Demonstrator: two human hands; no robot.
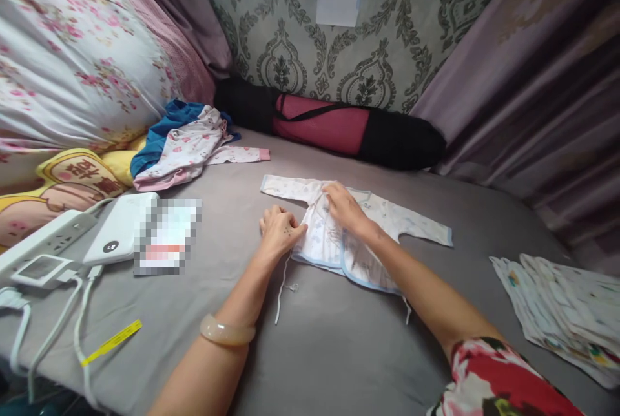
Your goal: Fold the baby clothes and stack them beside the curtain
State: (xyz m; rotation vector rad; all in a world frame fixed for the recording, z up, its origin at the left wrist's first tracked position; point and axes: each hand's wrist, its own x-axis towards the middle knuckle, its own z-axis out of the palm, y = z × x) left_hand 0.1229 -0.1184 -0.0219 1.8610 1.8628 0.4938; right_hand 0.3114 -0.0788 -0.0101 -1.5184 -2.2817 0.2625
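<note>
One small shirt is spread on the gray sheet; its side edge is pinched by the left hand, its chest touched by the curled fingers of the right hand; whether these pinch cannot be told.

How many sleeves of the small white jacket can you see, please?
2: the first sleeve lies just beyond the left hand, and the second sleeve lies to the right of the right hand. Both rest on the grey sheet in plain view.
</note>
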